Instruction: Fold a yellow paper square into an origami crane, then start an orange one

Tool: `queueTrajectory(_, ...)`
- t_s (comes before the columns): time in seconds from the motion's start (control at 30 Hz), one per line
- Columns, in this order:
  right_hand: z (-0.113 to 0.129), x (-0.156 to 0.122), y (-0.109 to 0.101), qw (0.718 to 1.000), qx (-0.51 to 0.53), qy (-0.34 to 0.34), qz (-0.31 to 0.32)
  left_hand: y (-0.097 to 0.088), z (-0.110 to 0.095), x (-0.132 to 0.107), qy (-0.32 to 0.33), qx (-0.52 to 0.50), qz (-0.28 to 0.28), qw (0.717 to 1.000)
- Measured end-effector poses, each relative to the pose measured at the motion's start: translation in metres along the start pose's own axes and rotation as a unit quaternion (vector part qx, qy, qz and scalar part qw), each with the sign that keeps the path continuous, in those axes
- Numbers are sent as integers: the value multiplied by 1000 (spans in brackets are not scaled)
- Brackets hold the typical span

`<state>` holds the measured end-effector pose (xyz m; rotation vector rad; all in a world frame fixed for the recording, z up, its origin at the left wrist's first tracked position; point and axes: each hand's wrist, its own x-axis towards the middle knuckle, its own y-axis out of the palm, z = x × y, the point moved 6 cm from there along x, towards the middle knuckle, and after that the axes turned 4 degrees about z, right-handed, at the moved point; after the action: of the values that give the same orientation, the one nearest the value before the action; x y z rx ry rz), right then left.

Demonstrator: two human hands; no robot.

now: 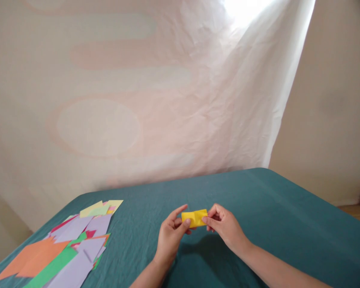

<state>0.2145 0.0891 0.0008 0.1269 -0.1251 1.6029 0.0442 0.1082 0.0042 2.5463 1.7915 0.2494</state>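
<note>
A small folded piece of yellow paper (195,218) is held up above the table, with a crease down its middle. My left hand (172,232) pinches its left end, thumb on the near face and the index finger raised away from it. At the other end my right hand (223,224) grips the paper between thumb and curled fingers. The fingers behind the paper are partly hidden. Both hands cast a shadow on the cloth beneath them.
A dark green cloth (144,208) covers the table. On its left side lies a loose pile of coloured paper (45,256), in orange, green, lilac, pink and pale yellow. Behind the table hangs a pale patterned curtain (168,120), beside a plain wall (327,120).
</note>
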Motion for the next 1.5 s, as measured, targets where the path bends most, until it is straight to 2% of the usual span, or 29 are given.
queueTrajectory(0.2, 0, -3, 8, 999, -7, 4, 49, 1, 6, 1, -40, 6, 16, 999)
queueTrajectory(0.33, -5, -4, 7, 998, -20, 3, 59, 7, 9, -2, -66, 12, 30, 997)
queueTrajectory(0.93, -14, 2, 3, 999, -4, 23, 32, 9, 15, -3, -71, 23, 13, 997)
queueTrajectory(1.1, -13, 0, 4, 999, 1, 17, 38, 6, 17, -2, -61, 42, -12, 997)
queueTrajectory(1.43, -14, 1, 6, 998, 53, 14, 36, 5, 21, -2, -65, 47, -12, 997)
queueTrajectory(1.5, -13, 1, 8, 997, 48, 22, 52, 4, 20, -2, -63, 49, -18, 997)
